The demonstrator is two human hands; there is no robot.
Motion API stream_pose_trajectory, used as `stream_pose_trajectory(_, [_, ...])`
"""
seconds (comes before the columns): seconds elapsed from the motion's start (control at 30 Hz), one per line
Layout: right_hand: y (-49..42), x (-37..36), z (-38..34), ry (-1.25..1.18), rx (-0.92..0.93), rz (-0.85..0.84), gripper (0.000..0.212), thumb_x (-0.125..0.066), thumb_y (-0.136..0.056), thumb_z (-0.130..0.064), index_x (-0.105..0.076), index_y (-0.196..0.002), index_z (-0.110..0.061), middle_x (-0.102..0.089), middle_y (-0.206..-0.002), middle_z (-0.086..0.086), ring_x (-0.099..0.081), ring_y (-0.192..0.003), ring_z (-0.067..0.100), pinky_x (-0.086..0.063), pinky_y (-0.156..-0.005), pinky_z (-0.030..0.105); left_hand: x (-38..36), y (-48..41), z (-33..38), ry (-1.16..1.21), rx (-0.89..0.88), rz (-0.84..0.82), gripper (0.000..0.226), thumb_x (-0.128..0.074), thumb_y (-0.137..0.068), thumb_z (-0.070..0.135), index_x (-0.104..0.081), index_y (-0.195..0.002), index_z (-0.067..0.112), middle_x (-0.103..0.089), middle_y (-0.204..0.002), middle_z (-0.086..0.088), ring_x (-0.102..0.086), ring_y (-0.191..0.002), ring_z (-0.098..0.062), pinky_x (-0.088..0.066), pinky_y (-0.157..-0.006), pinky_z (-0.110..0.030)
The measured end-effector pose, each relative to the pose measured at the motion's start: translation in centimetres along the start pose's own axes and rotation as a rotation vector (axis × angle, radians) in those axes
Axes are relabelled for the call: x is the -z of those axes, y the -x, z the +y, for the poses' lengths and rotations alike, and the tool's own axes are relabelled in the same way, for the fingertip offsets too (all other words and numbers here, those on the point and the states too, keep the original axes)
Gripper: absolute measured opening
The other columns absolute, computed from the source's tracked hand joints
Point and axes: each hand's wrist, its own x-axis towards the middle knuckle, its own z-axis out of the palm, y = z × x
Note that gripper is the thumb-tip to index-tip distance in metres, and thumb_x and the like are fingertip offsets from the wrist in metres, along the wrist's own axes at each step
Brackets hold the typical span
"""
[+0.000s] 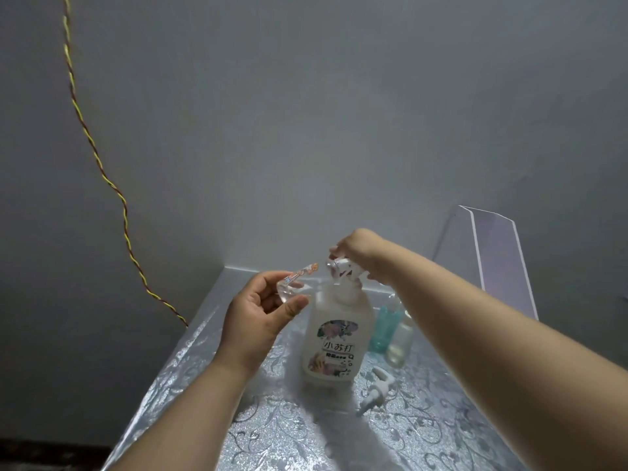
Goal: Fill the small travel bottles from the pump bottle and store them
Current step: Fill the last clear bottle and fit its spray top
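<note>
Left hand [261, 314]: you're pinching a clear piece [289, 288], palm up.
Right hand [360, 253]: you're gripping a small bottle [339, 268] from above, arm outstretched.

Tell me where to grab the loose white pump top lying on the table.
Pinch its thick middle collar, coming straight down. The loose white pump top lies on its side on the table, thin stem pointing toward the near edge, with bare surface around it; the pump bottle stands close behind it to the left, so a sideways approach looks tighter.

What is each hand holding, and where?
The left hand pinches the small clear bottle by its rounded end; right hand grips the pump head of the pump bottle.
</note>
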Motion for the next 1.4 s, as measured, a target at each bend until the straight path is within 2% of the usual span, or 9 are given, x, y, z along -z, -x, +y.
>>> stream_pose_trajectory(0.1, [-0.9,-0.6,0.4,0.173,0.061,0.021,0.045,-0.050,-0.097,-0.013,-0.044,-0.141,-0.007,-0.049,-0.143,0.009,-0.051,-0.125,0.024,-0.043,-0.100,0.025,0.2,0.0,-0.3,-0.010,0.010,0.003,0.040,-0.076,-0.062,0.013,-0.063,-0.100,0.013,-0.075,-0.088,0.000,-0.068,-0.079,-0.008,-0.052,-0.064,-0.016])
stream_pose_trajectory(0.2, [-1.3,-1.3,1.0,0.272,0.031,0.044,0.043,-0.045,-0.099,-0.009,-0.043,-0.142,-0.008,-0.040,-0.150,0.006,-0.039,-0.137,0.022,-0.032,-0.112,0.028,0.6,0.0,-0.3,-0.041,0.008,0.005,0.041,-0.078,-0.061,0.015,-0.065,-0.100,0.014,-0.074,-0.092,-0.005,-0.065,-0.081,-0.012,-0.053,-0.068,-0.019])
stream_pose_trajectory(0.37, [-1.2,-1.0,0.8,0.191,0.074,0.000,0.042,-0.054,-0.093,-0.010,-0.050,-0.135,-0.004,-0.051,-0.140,0.011,-0.048,-0.128,0.027,-0.042,-0.105,0.032,0.5,0.0,-0.1,-0.022,-0.004,-0.007,0.039,-0.077,-0.061,0.012,-0.064,-0.098,0.013,-0.076,-0.088,0.001,-0.070,-0.082,-0.008,-0.053,-0.066,-0.017])
stream_pose_trajectory(0.5, [-0.1,0.7,0.4,0.098,0.177,0.016,0.036,-0.044,-0.099,-0.024,-0.068,-0.106,0.001,-0.063,-0.090,0.008,-0.056,-0.076,0.020,-0.041,-0.065,0.027,0.3,0.0,0.0,-0.013,-0.009,-0.004,0.040,-0.077,-0.061,0.015,-0.064,-0.099,0.013,-0.075,-0.089,-0.001,-0.068,-0.079,-0.008,-0.052,-0.065,-0.018])
stream_pose_trajectory(0.63, [0.4,1.8,-0.2,0.009,0.135,0.003,0.036,-0.044,-0.099,-0.030,-0.064,-0.077,-0.010,-0.064,-0.090,0.011,-0.053,-0.079,0.022,-0.031,-0.052,0.024,0.1,0.0,0.1,-0.006,-0.016,-0.009,0.039,-0.076,-0.063,0.015,-0.063,-0.100,0.012,-0.076,-0.088,0.002,-0.068,-0.077,-0.006,-0.052,-0.065,-0.017])
stream_pose_trajectory(0.9, [0.0,1.6,-0.1,0.115,0.151,0.008,0.033,-0.044,-0.099,-0.026,-0.069,-0.093,-0.006,-0.062,-0.087,0.008,-0.052,-0.078,0.021,-0.034,-0.056,0.024,-0.1,0.0,0.1,0.000,-0.022,-0.014,0.039,-0.074,-0.064,0.013,-0.062,-0.101,0.010,-0.075,-0.088,0.002,-0.068,-0.074,-0.005,-0.051,-0.063,-0.015])
stream_pose_trajectory(1.03, [-0.4,0.2,0.1,0.226,0.105,0.008,0.035,-0.035,-0.102,-0.011,-0.058,-0.125,0.002,-0.063,-0.116,0.012,-0.058,-0.106,0.026,-0.045,-0.088,0.028,-0.1,0.0,-0.1,-0.007,-0.021,-0.013,0.039,-0.074,-0.064,0.012,-0.061,-0.101,0.010,-0.076,-0.087,0.003,-0.068,-0.074,-0.005,-0.051,-0.063,-0.015])
stream_pose_trajectory(1.13, [-1.3,-0.5,0.4,0.530,0.161,-0.005,0.037,-0.034,-0.102,-0.008,-0.052,-0.133,-0.001,-0.053,-0.139,0.010,-0.050,-0.127,0.027,-0.042,-0.106,0.032,0.1,0.0,-0.3,-0.014,-0.006,-0.006,0.040,-0.075,-0.064,0.011,-0.062,-0.101,0.009,-0.075,-0.088,0.001,-0.069,-0.078,-0.006,-0.051,-0.064,-0.016])
stream_pose_trajectory(1.4, [-0.8,-0.8,0.8,0.534,0.183,0.022,0.038,-0.036,-0.101,-0.009,-0.048,-0.137,-0.005,-0.048,-0.143,0.009,-0.046,-0.130,0.026,-0.040,-0.106,0.032,0.4,0.1,-0.4,-0.028,0.001,0.004,0.040,-0.076,-0.063,0.010,-0.063,-0.100,0.010,-0.075,-0.088,-0.001,-0.069,-0.080,-0.007,-0.052,-0.065,-0.016])
